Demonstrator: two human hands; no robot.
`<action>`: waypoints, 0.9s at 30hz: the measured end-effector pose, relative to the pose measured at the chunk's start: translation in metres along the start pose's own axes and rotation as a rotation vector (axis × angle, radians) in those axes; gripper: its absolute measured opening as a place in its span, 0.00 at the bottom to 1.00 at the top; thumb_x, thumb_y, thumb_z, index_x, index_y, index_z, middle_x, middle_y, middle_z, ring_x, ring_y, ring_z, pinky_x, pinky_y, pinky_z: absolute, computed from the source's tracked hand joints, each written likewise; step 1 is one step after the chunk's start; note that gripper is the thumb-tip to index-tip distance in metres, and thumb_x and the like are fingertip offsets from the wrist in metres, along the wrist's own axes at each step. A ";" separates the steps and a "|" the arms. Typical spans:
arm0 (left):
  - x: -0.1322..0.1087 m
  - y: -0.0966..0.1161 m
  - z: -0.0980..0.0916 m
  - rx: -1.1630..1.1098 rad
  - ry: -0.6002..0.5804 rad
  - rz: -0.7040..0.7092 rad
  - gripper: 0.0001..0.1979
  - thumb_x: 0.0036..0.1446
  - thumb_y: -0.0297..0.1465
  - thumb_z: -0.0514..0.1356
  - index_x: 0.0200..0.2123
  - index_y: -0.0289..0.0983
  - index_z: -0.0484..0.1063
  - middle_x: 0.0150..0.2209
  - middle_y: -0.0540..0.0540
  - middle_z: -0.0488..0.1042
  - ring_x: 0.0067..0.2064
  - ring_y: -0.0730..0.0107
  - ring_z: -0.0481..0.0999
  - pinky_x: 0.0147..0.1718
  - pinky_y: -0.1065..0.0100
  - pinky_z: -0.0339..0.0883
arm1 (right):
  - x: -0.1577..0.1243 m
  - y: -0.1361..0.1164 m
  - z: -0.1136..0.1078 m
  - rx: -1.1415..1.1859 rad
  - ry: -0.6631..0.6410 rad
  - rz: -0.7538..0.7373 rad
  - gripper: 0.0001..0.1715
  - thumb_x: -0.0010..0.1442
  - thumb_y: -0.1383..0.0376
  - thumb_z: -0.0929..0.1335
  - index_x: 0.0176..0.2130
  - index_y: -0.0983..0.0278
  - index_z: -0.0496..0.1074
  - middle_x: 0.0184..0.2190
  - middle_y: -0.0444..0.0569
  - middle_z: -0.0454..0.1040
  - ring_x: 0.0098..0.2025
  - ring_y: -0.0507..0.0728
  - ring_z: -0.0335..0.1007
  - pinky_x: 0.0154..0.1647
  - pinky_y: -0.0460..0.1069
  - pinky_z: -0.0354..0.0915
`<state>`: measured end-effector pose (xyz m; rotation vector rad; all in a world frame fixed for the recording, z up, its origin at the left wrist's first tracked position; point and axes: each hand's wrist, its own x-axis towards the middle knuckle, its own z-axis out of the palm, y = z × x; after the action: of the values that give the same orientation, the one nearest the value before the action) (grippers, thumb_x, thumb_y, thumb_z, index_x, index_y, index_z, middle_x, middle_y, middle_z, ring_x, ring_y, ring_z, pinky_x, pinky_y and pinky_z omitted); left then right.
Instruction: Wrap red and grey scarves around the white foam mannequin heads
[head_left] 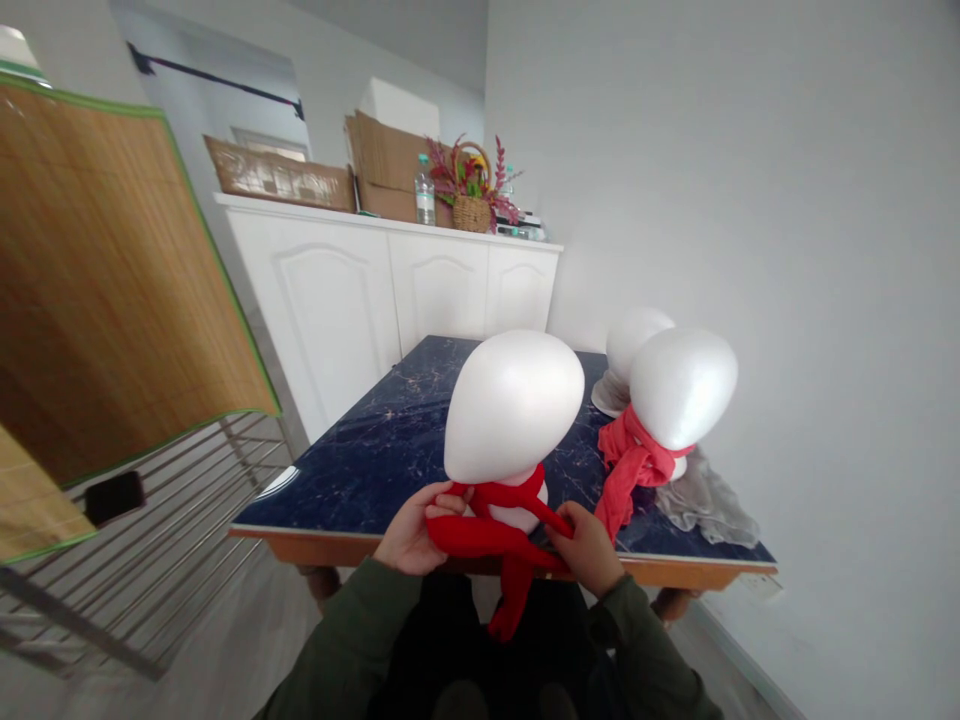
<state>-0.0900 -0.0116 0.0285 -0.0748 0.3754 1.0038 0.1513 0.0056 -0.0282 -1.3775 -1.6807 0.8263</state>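
A white mannequin head (514, 400) stands near the front edge of the table, with a red scarf (480, 537) around its neck. My left hand (420, 528) is closed on a folded part of the scarf at the left of the neck. On the right, my right hand (589, 550) grips another stretch of the same scarf, pulled out from the neck. One end of the scarf hangs over the table's edge between my hands. Further right stands a second white head (684, 388) with a coral-red scarf (637, 465) tied around its neck.
Behind the second head stands a third white head (634, 340). Grey cloth (709, 500) lies at the right of the dark blue marbled table (360, 450). A white cabinet (330, 290) bears boxes, a bottle and a flower basket (471, 212). A metal rack (187, 510) with a bamboo mat is at left.
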 end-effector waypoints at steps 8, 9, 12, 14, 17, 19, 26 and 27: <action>-0.034 -0.006 -0.034 -0.231 -0.252 0.214 0.25 0.62 0.30 0.47 0.62 0.41 0.44 0.48 0.37 0.71 0.22 0.82 0.73 0.14 0.85 0.64 | 0.004 0.006 -0.014 -0.353 0.186 -0.016 0.05 0.50 0.71 0.61 0.28 0.61 0.64 0.24 0.45 0.69 0.29 0.55 0.65 0.30 0.48 0.55; -0.035 -0.008 -0.040 -0.215 -0.260 0.226 0.25 0.62 0.31 0.46 0.62 0.42 0.44 0.48 0.38 0.71 0.24 0.81 0.74 0.14 0.84 0.64 | 0.008 0.009 -0.015 -0.369 0.203 -0.016 0.05 0.52 0.70 0.61 0.30 0.61 0.64 0.25 0.46 0.69 0.30 0.56 0.65 0.30 0.48 0.55; -0.038 -0.007 -0.053 -0.151 -0.211 0.324 0.23 0.62 0.31 0.44 0.61 0.39 0.49 0.42 0.39 0.75 0.32 0.73 0.78 0.25 0.77 0.71 | 0.023 0.015 -0.020 -0.415 0.234 -0.012 0.10 0.57 0.69 0.58 0.37 0.63 0.66 0.29 0.52 0.72 0.31 0.58 0.66 0.31 0.49 0.55; -0.043 -0.003 -0.057 -0.123 -0.149 0.445 0.21 0.61 0.29 0.42 0.58 0.37 0.55 0.37 0.39 0.76 0.37 0.67 0.78 0.33 0.69 0.73 | 0.035 0.018 -0.023 -0.432 0.239 -0.011 0.12 0.58 0.69 0.57 0.38 0.65 0.67 0.30 0.55 0.72 0.32 0.59 0.67 0.32 0.50 0.55; -0.055 0.006 -0.059 -0.139 -0.128 0.472 0.18 0.62 0.28 0.42 0.53 0.34 0.61 0.25 0.45 0.73 0.25 0.73 0.75 0.27 0.74 0.72 | 0.049 0.020 -0.022 -0.447 0.237 -0.034 0.13 0.59 0.69 0.57 0.38 0.65 0.68 0.31 0.56 0.73 0.33 0.60 0.68 0.33 0.50 0.56; -0.063 0.007 -0.061 -0.132 -0.124 0.411 0.16 0.62 0.29 0.46 0.51 0.33 0.63 0.18 0.52 0.66 0.16 0.81 0.67 0.18 0.82 0.65 | 0.055 0.021 -0.018 -0.455 0.235 -0.046 0.13 0.59 0.69 0.57 0.38 0.64 0.68 0.32 0.55 0.73 0.34 0.59 0.68 0.34 0.50 0.57; -0.065 -0.010 -0.081 0.496 0.146 0.204 0.17 0.51 0.26 0.60 0.47 0.38 0.70 0.17 0.52 0.66 0.10 0.83 0.57 0.07 0.81 0.48 | 0.064 0.020 -0.006 -0.478 0.210 -0.028 0.11 0.59 0.69 0.59 0.37 0.64 0.68 0.33 0.52 0.73 0.35 0.55 0.69 0.37 0.47 0.58; -0.067 -0.007 -0.083 0.526 0.132 0.228 0.18 0.50 0.26 0.61 0.47 0.39 0.70 0.19 0.51 0.68 0.10 0.83 0.57 0.07 0.81 0.48 | 0.065 0.020 -0.006 -0.478 0.205 -0.029 0.10 0.59 0.69 0.59 0.37 0.64 0.68 0.32 0.51 0.73 0.35 0.55 0.69 0.37 0.47 0.58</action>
<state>-0.1393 -0.0891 -0.0267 0.3858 0.7714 1.0977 0.1594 0.0732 -0.0315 -1.6841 -1.7964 0.2554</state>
